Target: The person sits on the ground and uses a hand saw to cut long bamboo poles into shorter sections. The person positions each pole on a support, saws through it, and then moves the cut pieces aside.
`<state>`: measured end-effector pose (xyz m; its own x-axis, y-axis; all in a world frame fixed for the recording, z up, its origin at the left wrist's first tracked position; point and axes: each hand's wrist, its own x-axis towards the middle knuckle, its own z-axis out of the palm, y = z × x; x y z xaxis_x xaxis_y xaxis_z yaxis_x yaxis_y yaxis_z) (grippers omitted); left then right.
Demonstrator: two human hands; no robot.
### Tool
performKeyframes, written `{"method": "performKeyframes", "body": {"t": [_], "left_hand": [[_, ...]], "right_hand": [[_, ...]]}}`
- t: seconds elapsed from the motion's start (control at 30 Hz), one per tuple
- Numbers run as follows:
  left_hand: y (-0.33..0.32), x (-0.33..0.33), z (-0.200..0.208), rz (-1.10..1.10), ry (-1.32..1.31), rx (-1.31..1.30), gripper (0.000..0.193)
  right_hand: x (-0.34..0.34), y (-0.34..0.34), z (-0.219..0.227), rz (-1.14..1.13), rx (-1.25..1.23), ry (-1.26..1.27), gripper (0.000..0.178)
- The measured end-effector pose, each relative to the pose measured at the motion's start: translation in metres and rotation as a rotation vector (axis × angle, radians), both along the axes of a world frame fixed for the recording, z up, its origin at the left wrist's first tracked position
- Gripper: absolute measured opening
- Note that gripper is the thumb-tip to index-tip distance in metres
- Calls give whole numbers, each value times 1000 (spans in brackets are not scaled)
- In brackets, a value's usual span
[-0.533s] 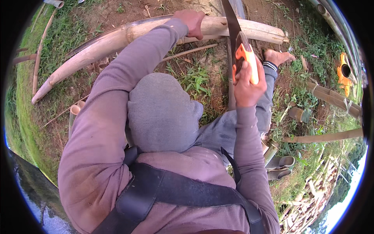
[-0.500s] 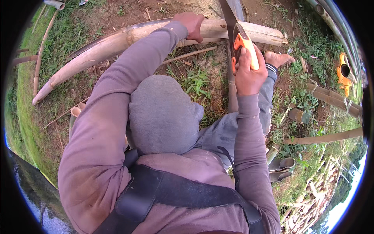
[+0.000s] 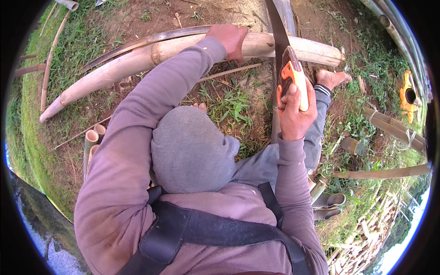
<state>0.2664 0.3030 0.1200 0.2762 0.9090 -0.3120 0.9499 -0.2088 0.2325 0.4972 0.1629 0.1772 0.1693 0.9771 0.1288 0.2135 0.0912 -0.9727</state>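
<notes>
A pale bamboo pole lies crosswise in front of me, with a darker split strip along its far side. Wrapped over the pole's top is my left hand, fingers closed round it. My right hand grips the orange-and-black handle of a hand saw. The saw's dark blade crosses the pole to the right of my left hand, pointing away from me. Whether its teeth have cut into the bamboo cannot be made out. Beneath the pole runs a narrow wooden beam.
My bare foot rests near the pole's right end. Cut bamboo tubes stand at left. On the right are an orange object with a round hole, tied bamboo, boots and a heap of bamboo pieces.
My right hand has drawn the saw back toward me, so the handle sits farther from the pole. The left hand keeps its grip, and the whole view has shifted slightly.
</notes>
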Motion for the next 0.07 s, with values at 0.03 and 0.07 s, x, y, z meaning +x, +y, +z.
{"method": "performKeyframes", "body": {"t": [0.03,0.07], "left_hand": [[1,0,5,-18,5,-40,78],[3,0,13,-36,11,-80,80]], "right_hand": [[-3,3,19,1,-118,36,42],[-2,2,17,1,-123,39,42]]}}
